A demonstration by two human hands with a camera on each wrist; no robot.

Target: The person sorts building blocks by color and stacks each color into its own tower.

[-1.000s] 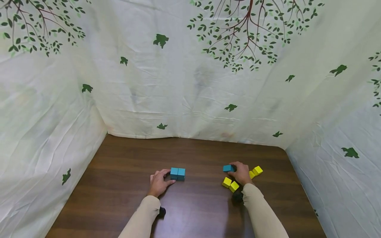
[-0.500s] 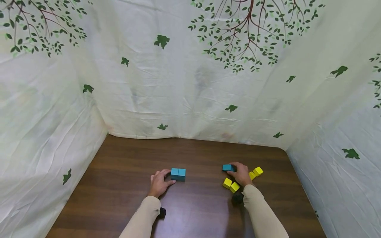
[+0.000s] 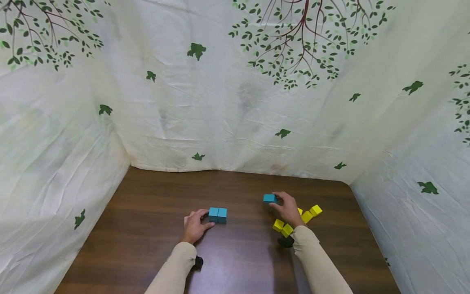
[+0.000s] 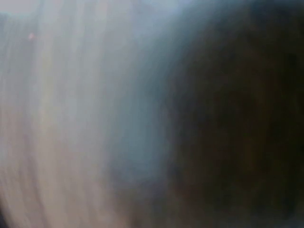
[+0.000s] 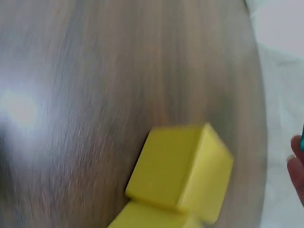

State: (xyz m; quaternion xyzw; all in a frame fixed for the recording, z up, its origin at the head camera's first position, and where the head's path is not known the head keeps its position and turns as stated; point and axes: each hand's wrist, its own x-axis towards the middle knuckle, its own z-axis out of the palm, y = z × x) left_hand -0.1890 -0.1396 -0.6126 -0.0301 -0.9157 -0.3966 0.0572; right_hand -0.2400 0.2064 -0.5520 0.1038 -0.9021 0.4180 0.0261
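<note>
My right hand [image 3: 289, 209] pinches a blue block [image 3: 269, 198] between thumb and fingers, over the table's right half. In the right wrist view only fingertips [image 5: 297, 173] and a sliver of that block [image 5: 302, 142] show at the right edge. Two more blue blocks, a left one [image 3: 213, 214] and a right one [image 3: 222, 215], stand side by side left of centre. My left hand [image 3: 194, 227] rests beside this pair, its thumb at the front and its fingers at the left block's left side. The left wrist view is blurred and dark.
Near my right wrist lie several yellow blocks [image 3: 278, 225], some partly hidden by the hand. Two yellow blocks [image 5: 173, 164] loom close in the right wrist view. White cloth [image 3: 235, 122] with printed leaves encloses the brown table [image 3: 165, 188] behind and at both sides.
My right hand has carried its blue block left and farther back, uncovering more of the yellow blocks. My left hand and the blue pair stay in place.
</note>
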